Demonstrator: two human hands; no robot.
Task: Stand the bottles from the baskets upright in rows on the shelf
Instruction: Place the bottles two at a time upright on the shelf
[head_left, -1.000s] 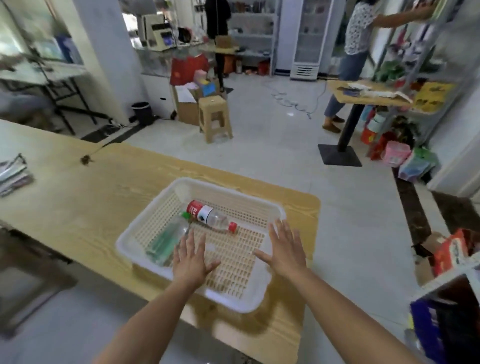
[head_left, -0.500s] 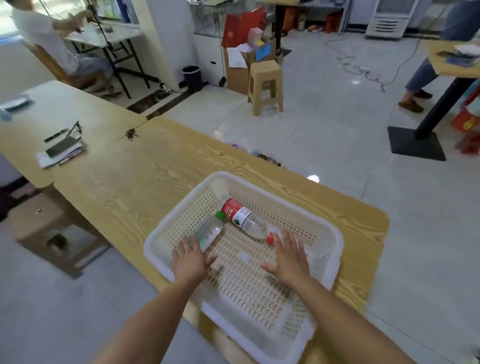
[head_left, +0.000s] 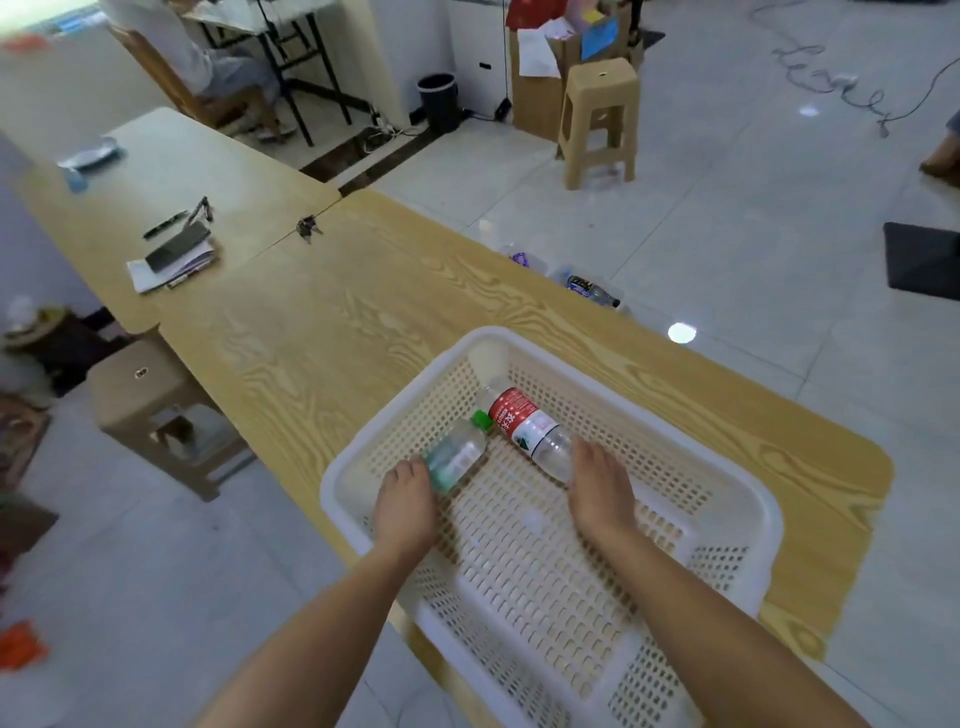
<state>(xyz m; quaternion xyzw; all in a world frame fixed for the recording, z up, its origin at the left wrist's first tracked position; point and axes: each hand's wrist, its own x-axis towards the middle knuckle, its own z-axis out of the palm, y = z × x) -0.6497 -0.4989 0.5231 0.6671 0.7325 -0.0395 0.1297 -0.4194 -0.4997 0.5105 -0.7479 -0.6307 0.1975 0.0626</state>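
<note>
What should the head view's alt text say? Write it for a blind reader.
Two bare hands reach into a white perforated basket on a wooden table: the left hand meets the base of a lying green-capped bottle, the right hand covers the neck end of a lying red-labelled bottle.

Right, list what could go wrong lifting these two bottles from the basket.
The left hand grips the green-capped bottle only at its base, the right hand the red-labelled bottle only at its neck end; either could slip. The bottles seem to touch, so lifting one may roll the other.
</note>
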